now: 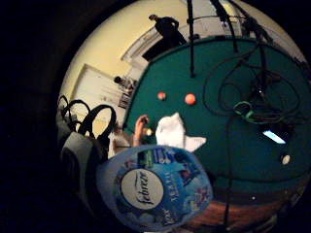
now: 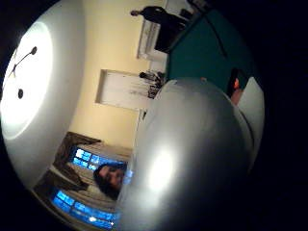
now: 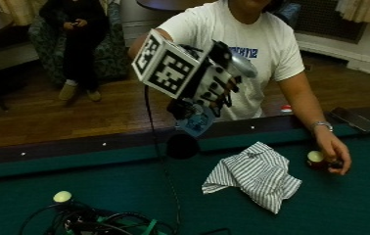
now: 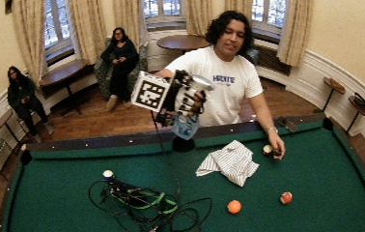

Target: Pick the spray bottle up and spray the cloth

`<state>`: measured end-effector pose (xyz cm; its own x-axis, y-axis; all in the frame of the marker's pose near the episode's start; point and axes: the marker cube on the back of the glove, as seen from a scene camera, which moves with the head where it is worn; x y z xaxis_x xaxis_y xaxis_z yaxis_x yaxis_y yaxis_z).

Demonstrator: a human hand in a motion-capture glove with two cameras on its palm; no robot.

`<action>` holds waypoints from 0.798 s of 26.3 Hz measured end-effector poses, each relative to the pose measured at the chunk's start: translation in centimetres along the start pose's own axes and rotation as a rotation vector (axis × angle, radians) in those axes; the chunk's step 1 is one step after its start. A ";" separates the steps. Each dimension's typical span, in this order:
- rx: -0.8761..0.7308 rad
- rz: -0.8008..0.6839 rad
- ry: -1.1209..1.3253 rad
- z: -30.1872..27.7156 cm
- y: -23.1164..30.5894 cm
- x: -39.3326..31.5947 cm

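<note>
Gloved right hand (image 3: 214, 83), raised above the near rail of the green table (image 3: 106, 196): grip curled round the spray bottle (image 3: 198, 120), which hangs clear of the felt with its blue label (printed "febreze") facing the palm. Striped cloth (image 3: 253, 175): crumpled on the felt, below and to one side of the bottle, not touching it. Bare hand (image 3: 334, 152): resting on the felt beside the cloth, at a pale ball (image 3: 315, 156); a tangle of cables (image 3: 100, 220) lies well apart.
</note>
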<state>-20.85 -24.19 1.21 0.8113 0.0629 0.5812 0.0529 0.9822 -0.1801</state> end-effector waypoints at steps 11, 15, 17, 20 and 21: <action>-0.455 0.382 0.423 12.9 0.3 5.8; -0.560 0.523 0.482 15.7 1.2 9.0; -0.611 0.549 0.556 16.7 1.9 10.9; -0.668 0.583 0.634 18.6 2.8 12.9; -0.685 0.594 0.653 19.1 3.0 13.4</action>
<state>-20.95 -17.00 23.56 0.9538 0.1873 -0.2348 -0.2986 0.5089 -0.8073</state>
